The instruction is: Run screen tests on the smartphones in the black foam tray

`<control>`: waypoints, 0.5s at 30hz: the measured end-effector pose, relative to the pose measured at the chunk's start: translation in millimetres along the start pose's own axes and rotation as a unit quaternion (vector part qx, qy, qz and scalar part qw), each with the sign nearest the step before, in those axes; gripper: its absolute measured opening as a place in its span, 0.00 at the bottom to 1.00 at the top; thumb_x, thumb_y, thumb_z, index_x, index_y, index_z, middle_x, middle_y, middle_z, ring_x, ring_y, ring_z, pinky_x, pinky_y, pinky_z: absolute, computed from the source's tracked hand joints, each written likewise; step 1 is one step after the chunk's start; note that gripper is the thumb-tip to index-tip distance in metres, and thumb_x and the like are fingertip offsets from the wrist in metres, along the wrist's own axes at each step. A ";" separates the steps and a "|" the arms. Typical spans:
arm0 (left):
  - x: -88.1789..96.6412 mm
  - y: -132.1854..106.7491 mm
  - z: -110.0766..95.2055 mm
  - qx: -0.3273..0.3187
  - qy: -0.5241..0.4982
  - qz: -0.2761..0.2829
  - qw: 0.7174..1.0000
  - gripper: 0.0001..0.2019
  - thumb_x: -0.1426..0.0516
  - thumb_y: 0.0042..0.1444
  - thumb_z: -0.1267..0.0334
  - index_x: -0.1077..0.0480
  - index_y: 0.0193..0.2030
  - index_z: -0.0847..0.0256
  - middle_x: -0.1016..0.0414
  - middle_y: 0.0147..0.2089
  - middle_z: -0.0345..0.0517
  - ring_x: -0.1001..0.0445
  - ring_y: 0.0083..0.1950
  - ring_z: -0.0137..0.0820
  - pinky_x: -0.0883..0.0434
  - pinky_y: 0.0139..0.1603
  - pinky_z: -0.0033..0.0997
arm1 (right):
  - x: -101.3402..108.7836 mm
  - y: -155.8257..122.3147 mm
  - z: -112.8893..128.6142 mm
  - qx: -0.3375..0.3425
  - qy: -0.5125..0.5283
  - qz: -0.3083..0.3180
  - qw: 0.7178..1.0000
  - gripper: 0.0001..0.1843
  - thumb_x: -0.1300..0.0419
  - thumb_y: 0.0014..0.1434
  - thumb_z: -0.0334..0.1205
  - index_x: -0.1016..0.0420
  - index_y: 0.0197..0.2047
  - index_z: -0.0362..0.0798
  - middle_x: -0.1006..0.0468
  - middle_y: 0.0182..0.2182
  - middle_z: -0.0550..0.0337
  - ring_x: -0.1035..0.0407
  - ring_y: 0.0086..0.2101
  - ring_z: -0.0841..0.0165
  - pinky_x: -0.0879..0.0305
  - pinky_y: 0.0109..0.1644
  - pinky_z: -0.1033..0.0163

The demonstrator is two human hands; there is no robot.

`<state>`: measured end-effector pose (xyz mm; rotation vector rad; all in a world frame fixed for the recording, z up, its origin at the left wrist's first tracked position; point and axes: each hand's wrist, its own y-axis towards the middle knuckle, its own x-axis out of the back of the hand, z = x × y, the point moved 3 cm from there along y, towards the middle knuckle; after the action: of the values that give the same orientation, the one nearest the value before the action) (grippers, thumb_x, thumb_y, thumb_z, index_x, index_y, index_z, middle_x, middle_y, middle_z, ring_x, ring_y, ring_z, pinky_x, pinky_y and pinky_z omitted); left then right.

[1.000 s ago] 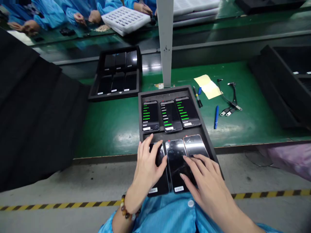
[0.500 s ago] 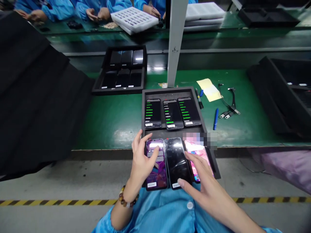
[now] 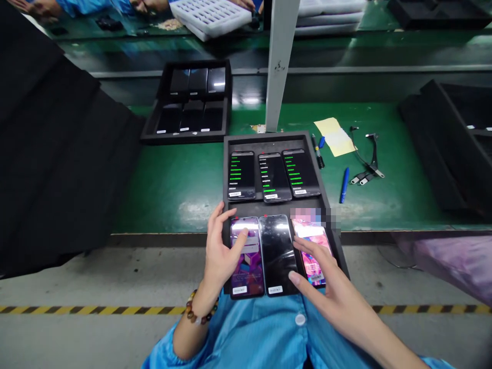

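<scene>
A black foam tray (image 3: pixel 265 208) holds two rows of smartphones and juts over the table's front edge. My left hand (image 3: pixel 222 256) has its fingers spread at the left edge of a phone with a lit purple screen (image 3: pixel 248 279); its thumb rests on or just above that screen. Beside it lies a phone with a dark screen (image 3: pixel 277 251). My right hand (image 3: pixel 326 271) is open, its thumb at the dark phone's lower right edge. Its fingers reach over a phone with a bright pink screen (image 3: pixel 314 246), partly covering it. Three phones with green and white text lines, including the middle one (image 3: pixel 274 177), fill the back row.
Another black tray (image 3: pixel 184 137) with several dark phones stands behind left. Right of my tray lie a blue pen (image 3: pixel 345 185), a yellow paper (image 3: pixel 334 137) and short cables (image 3: pixel 371 166). A grey post (image 3: pixel 282 66) rises behind. Black cloth (image 3: pixel 57 154) hangs at left.
My right thumb has slid up and right, away from the dark phone's bottom label. The pink phone's bottom label now shows. My left hand keeps nearly the same pose; the view has tilted slightly downward.
</scene>
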<state>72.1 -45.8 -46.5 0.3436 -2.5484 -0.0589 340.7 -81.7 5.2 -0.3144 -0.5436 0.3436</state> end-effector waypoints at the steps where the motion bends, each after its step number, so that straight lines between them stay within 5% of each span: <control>1: 0.5 -0.1 0.6 -0.003 0.002 0.007 1.000 0.21 0.37 0.69 0.57 0.29 0.66 0.52 0.41 0.80 0.54 0.41 0.82 0.49 0.40 0.81 0.61 | -0.2 -1.5 -2.5 0.002 -0.004 -0.002 1.000 0.33 0.41 0.73 0.59 0.36 0.75 0.59 0.29 0.70 0.47 0.35 0.71 0.52 0.35 0.75 0.36; 7: 1.0 -1.6 1.2 -0.007 0.014 0.010 1.000 0.20 0.37 0.69 0.56 0.29 0.65 0.51 0.42 0.80 0.54 0.42 0.82 0.49 0.42 0.82 0.62 | -9.2 -3.8 -9.6 0.003 -0.072 0.014 0.997 0.35 0.41 0.73 0.59 0.41 0.78 0.63 0.39 0.75 0.50 0.42 0.75 0.53 0.36 0.75 0.38; 15: -1.0 -0.7 -5.7 -0.017 0.031 0.004 0.999 0.19 0.37 0.69 0.57 0.29 0.64 0.52 0.38 0.78 0.54 0.39 0.80 0.49 0.40 0.81 0.63 | -7.2 0.4 -0.9 0.028 -0.121 0.003 0.992 0.33 0.41 0.73 0.57 0.39 0.76 0.61 0.32 0.70 0.49 0.35 0.70 0.53 0.29 0.71 0.40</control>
<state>76.1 -46.1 -42.3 0.3175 -2.4840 -0.0861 335.3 -84.4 1.1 -0.2211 -0.7698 0.4054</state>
